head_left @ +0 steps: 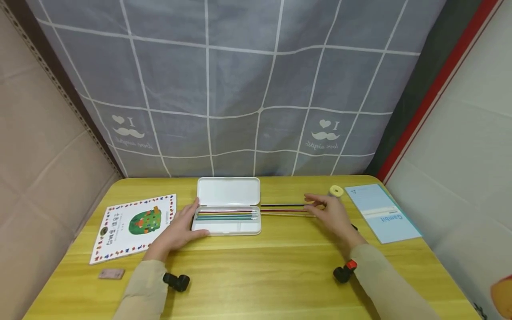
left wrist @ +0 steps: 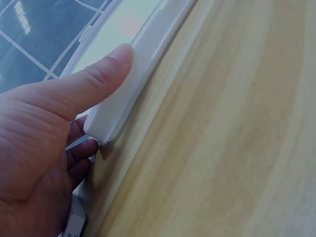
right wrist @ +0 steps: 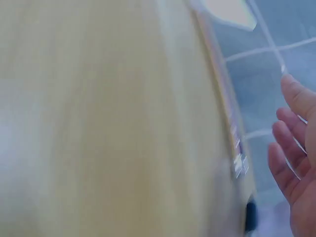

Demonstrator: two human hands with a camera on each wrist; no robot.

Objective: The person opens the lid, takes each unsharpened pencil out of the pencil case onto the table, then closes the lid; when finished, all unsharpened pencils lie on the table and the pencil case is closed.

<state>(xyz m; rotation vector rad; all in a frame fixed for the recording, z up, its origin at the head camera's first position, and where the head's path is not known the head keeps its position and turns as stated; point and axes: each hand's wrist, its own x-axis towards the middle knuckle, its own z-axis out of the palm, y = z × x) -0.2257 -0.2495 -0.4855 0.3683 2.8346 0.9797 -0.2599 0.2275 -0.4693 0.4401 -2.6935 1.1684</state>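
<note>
Pencils: axis sideways (beside case) | left hand grips case | right hand relaxed

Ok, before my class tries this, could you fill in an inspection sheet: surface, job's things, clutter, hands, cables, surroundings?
Surface: yellow wood-grain table.
Job's things: white pencil case, lid open, pencils inside; at least three loose pencils to its right.
Clutter: white booklet and pinkish block left; yellow roll and light-blue Gambit notebook right; dark item behind the right wrist, mostly hidden.
Hands: left hand grips the case's left end; right hand is at the loose pencils' right ends, contact unclear.
Cables: nothing seen on the table.
Surroundings: grey gridded cloth behind, pale walls either side.
</note>
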